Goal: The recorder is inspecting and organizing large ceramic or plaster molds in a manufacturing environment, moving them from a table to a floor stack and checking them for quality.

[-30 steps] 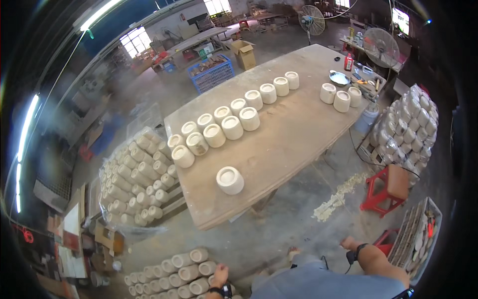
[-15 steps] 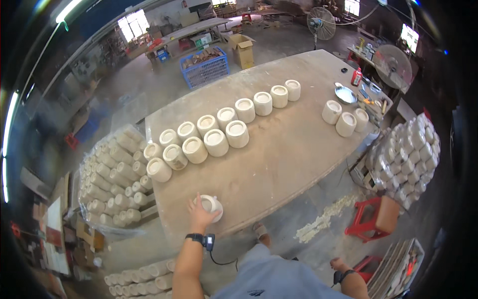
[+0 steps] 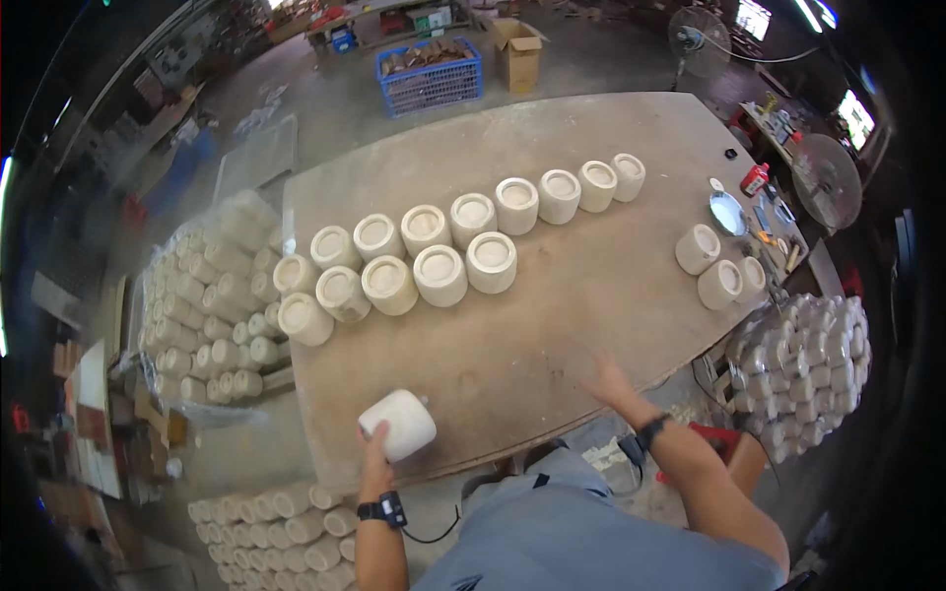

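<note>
The pale cream, ceramic-looking pot (image 3: 402, 422) is in the left hand (image 3: 374, 451), tipped over on its side above the near left part of the counter (image 3: 572, 295); from here I can't tell whether its lower edge touches the wood. That hand is clamped round the pot's near end, thumb on the wall. The right hand (image 3: 608, 382) is well apart from it, over the counter's near edge, blurred, fingers reaching out and nothing visible in them.

I'd judge the pot stiff and fairly weighty, dry and matt enough not to slip, but likely to chip at its rim if knocked. The broad side wall looks the best place to hold it, with a full palm.

I can read no label or writing on it, nor on the double row of pots (image 3: 439, 276) behind it, whose upper faces show round recesses. To the right, three pots (image 3: 699, 248) sit near a shiny dish (image 3: 728, 213) and a red bottle (image 3: 755, 180); any print there is too small for me. Beyond the counter stand a blue crate (image 3: 431, 91) and a cardboard box (image 3: 518, 69).
</note>
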Demonstrator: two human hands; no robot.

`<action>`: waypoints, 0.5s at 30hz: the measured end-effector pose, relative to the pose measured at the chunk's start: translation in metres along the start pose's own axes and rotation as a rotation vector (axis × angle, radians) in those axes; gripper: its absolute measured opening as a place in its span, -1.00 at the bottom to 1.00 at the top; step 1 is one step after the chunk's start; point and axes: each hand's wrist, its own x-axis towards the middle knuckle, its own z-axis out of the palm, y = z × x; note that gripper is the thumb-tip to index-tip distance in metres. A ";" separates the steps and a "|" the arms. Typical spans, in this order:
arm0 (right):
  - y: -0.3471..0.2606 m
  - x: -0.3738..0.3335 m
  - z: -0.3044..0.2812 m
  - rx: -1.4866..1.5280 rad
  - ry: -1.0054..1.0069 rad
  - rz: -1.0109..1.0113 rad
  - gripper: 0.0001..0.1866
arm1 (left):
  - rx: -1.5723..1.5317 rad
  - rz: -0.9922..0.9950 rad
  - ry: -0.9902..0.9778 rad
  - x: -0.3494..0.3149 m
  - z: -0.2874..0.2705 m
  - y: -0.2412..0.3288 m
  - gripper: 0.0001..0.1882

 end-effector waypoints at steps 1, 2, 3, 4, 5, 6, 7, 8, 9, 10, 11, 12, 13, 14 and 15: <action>-0.011 0.039 0.000 -0.109 -0.084 0.044 -0.08 | -0.337 -0.153 -0.028 -0.014 -0.003 0.006 -0.06; -0.028 0.074 0.004 -0.134 -0.020 -0.042 0.01 | -0.678 -0.298 -0.043 -0.033 -0.007 0.015 -0.13; -0.042 0.110 0.012 -0.171 -0.023 -0.074 0.06 | -0.744 -0.464 0.022 -0.059 0.005 0.046 -0.22; -0.053 0.148 0.023 -0.198 -0.032 -0.125 0.11 | -0.751 -0.458 0.066 -0.072 0.005 0.048 -0.22; -0.044 0.190 0.041 -0.184 0.094 -0.283 0.16 | -0.822 -0.436 0.016 -0.080 0.007 0.051 -0.22; -0.036 0.226 0.059 -0.162 0.223 -0.429 0.21 | -0.886 -0.417 -0.035 -0.087 0.007 0.053 -0.22; -0.058 0.244 0.061 -0.234 0.168 -0.339 0.26 | -0.885 -0.409 0.040 -0.096 0.003 0.050 -0.22; -0.095 0.255 0.055 -0.306 0.101 -0.265 0.31 | -0.895 -0.374 0.057 -0.103 0.004 0.049 -0.22; -0.113 0.267 0.062 -0.366 0.070 -0.239 0.34 | -0.900 -0.341 0.071 -0.110 0.005 0.048 -0.22; -0.118 0.278 0.064 -0.435 0.050 -0.201 0.37 | -0.887 -0.339 0.148 -0.113 0.015 0.057 -0.19; -0.113 0.293 0.057 -0.470 -0.002 -0.199 0.36 | -0.873 -0.342 0.198 -0.115 0.024 0.064 -0.15; -0.111 0.302 0.054 -0.511 -0.047 -0.195 0.35 | -0.863 -0.345 0.232 -0.119 0.026 0.062 -0.15; -0.121 0.303 0.055 -0.495 -0.072 -0.213 0.35 | -0.924 -0.299 0.167 -0.121 0.026 0.057 -0.16; -0.128 0.303 0.052 -0.450 -0.108 -0.151 0.35 | -0.988 -0.254 0.094 -0.122 0.026 0.050 -0.17; -0.133 0.303 0.051 -0.412 -0.139 -0.085 0.35 | -1.005 -0.232 0.093 -0.124 0.024 0.043 -0.13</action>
